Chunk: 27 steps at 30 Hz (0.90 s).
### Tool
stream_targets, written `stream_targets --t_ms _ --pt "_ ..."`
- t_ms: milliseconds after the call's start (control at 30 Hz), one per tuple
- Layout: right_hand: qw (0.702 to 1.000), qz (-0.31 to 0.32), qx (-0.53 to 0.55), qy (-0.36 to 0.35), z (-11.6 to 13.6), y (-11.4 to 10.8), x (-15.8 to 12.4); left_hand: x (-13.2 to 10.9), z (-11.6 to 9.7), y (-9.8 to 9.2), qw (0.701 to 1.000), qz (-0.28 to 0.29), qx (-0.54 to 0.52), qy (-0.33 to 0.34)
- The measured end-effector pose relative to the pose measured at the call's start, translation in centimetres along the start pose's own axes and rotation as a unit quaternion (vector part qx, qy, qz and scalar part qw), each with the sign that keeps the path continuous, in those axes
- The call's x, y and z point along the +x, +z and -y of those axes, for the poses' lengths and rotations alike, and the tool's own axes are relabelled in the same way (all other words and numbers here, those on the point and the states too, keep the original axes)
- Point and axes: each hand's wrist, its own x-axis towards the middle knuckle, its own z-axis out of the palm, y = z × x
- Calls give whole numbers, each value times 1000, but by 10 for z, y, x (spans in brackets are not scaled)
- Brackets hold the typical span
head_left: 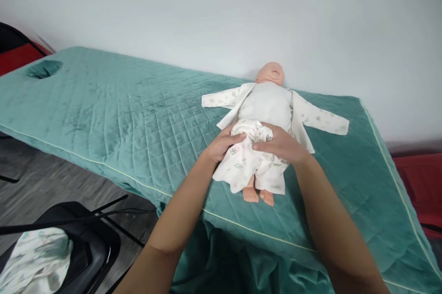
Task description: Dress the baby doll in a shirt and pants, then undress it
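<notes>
A baby doll (269, 73) lies on its back on the green quilted bed cover (138, 100), head toward the wall. An open white printed jacket (319, 116) is on it, sleeves spread to both sides, over a white layer on the chest. White printed baby pants (248, 160) cover its legs, with both feet showing at the hems. My left hand (226, 142) grips the bunched waist of the pants on one side, thumb on top. On the other side my right hand (279, 142) pinches the same waist, some fingers hidden beneath the cloth.
A pale wall (221, 13) stands behind the bed. At the lower left is a black chair (93, 238) with a printed white cloth (37, 259) on it. A red object (419, 188) stands beyond the right edge. The bed has a hole (44, 68) at the far left.
</notes>
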Motion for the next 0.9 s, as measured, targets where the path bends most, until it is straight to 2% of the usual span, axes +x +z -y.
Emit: stream_targets --t_ms 100,233,333,433,567,767,900 --pt "998 30 -51 10 3 0 -2 -3 -1 5 1000 -25 -15 6" --pt "998 -13 -56 9 0 -1 -4 -18 0 19 998 -63 -17 20" --pt "995 -19 -97 3 -4 -4 -3 -41 4 37 995 -93 -12 23" --pt "984 -17 -175 -6 -8 -5 -1 -69 7 60 989 -145 -30 -12" --pt "972 -17 -227 -58 -16 -4 1 -101 5 86 977 -202 -40 -48" --pt "931 -43 -349 -101 -27 0 1 -123 9 101 971 -223 -78 -43" --pt "900 -10 -421 -109 -25 -1 -3 -132 23 109 968 -234 -89 -30"
